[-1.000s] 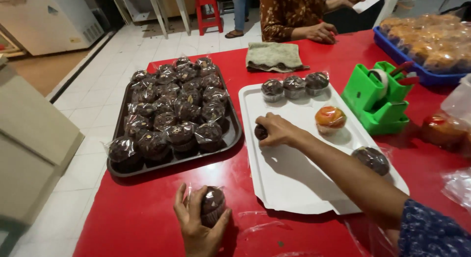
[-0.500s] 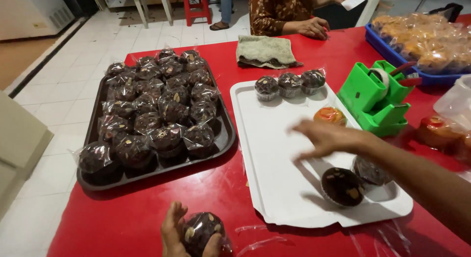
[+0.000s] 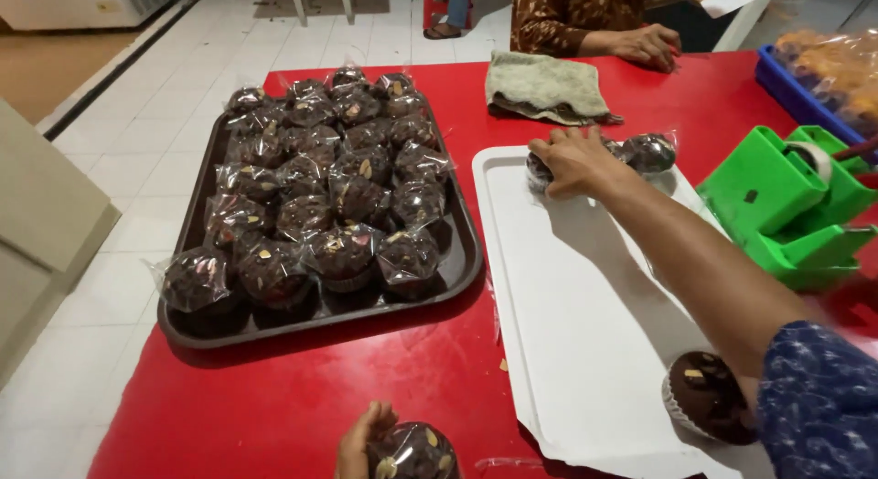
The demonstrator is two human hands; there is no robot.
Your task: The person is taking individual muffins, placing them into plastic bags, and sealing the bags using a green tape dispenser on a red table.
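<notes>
1. Many wrapped chocolate muffins fill the dark tray (image 3: 187, 328) on the left of the red tabletop (image 3: 274, 415).
2. At the bottom edge, the left hand (image 3: 358, 442) curls around a wrapped muffin (image 3: 413, 453), gripping it just above the tabletop.
3. Next comes the white tray (image 3: 585, 305), lying just beside the dark tray.
4. The right hand (image 3: 572, 161) reaches across to the white tray's far end, fingers bent over a wrapped muffin there (image 3: 538, 172); another wrapped one (image 3: 649, 152) sits just beside it.
5. An unwrapped chocolate muffin (image 3: 706, 408) sits at the white tray's near corner.
6. A green tape dispenser (image 3: 786, 209) stands furthest right.
</notes>
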